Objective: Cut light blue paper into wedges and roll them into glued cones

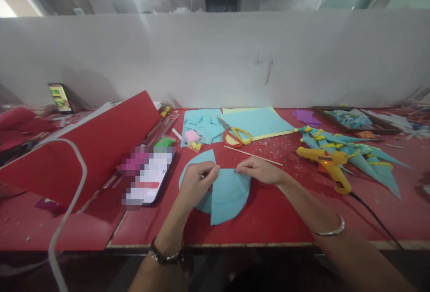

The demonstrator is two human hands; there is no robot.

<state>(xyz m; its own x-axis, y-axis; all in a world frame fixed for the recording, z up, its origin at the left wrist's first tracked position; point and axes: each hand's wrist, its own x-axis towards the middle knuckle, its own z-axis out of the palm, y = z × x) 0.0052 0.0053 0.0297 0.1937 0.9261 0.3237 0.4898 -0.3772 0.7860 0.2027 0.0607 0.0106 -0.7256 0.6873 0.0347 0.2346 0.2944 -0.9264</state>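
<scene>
left hand (201, 180): pinched closed on blue paper (231, 195) at its top edge | right hand (258, 169): pinching upper right corner, probably for tautness | paper: near desk (268, 222) front | glue gun (324, 162): right, seemingly within reach

The left hand (198, 182) covers part of the rounded blue paper (231, 193), while the right hand (258, 169) hides one upper corner. Left of the hands, mosaic blocks obscure the screen of a phone (157, 184); farther out, a red board (104, 148) screens part of the surface (268, 225), and a white cable (79, 184) runs out of frame below. Right of the hands, a glue gun (324, 160) overlaps blue cones (383, 173); pale scraps (406, 124) beyond blur together.
</scene>
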